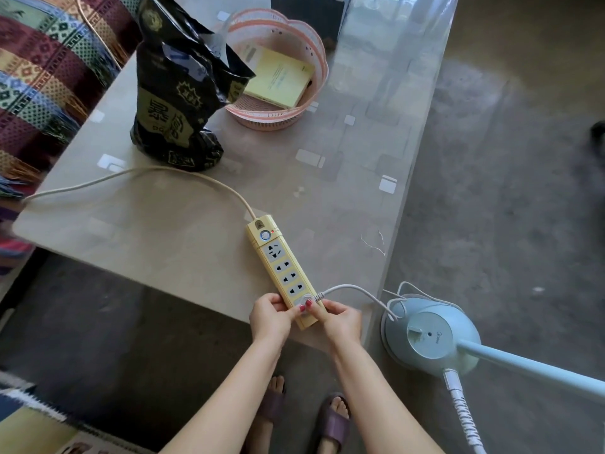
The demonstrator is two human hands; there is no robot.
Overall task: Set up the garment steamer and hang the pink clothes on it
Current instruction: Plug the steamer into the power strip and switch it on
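Note:
A yellow power strip lies on the glass-topped table, its red light on. My left hand grips the strip's near end. My right hand pinches the white plug seated in the last socket. The plug's white cord runs to the pale blue steamer base on the floor at the right. A pale blue pole and a white ribbed hose lead off from the base. No pink clothes are in view.
A black printed bag stands on the table beside a pink basket holding a yellow booklet. A patterned sofa cover borders the table at the left. The strip's own cord trails left. My sandalled feet stand below.

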